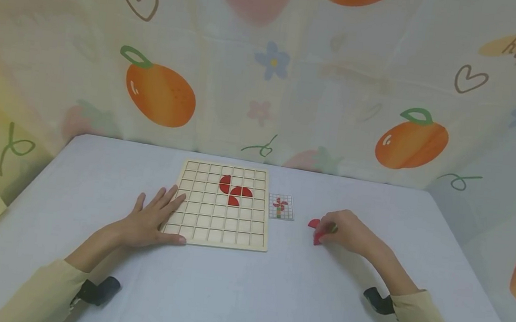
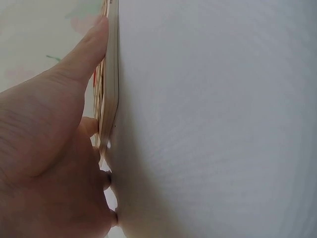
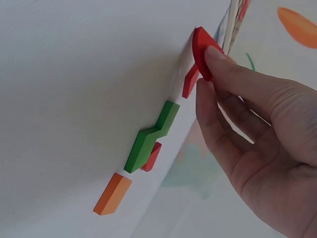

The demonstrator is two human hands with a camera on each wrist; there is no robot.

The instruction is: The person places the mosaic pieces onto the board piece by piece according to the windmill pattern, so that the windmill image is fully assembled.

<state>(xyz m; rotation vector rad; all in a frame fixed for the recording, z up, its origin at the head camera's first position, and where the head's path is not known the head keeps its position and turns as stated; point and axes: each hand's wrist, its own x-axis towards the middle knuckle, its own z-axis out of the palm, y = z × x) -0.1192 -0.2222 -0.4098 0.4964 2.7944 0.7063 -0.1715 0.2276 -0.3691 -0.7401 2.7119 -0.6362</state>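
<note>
My left hand (image 1: 148, 223) lies with fingers spread over the left edge of a wooden grid board (image 1: 217, 223), the thumb at its near corner. Several red quarter-circle pieces (image 1: 234, 200) sit in squares near the board's upper middle. To the right, my right hand (image 1: 349, 232) pinches another red quarter-circle piece (image 3: 202, 52) between thumb and fingers, above the table. Close by on the cloth are a red piece (image 1: 313, 223), green blocks (image 3: 142, 148), another red piece (image 3: 151, 157) and an orange block (image 3: 112, 194). In the head view the hand hides most of these.
A small pattern card (image 1: 281, 207) with a pinwheel picture lies against the board's right side. White cloth covers the table (image 1: 223, 295). A printed curtain (image 1: 230, 73) hangs behind the far edge. Dark wrist cameras (image 1: 100, 290) hang beneath both sleeves.
</note>
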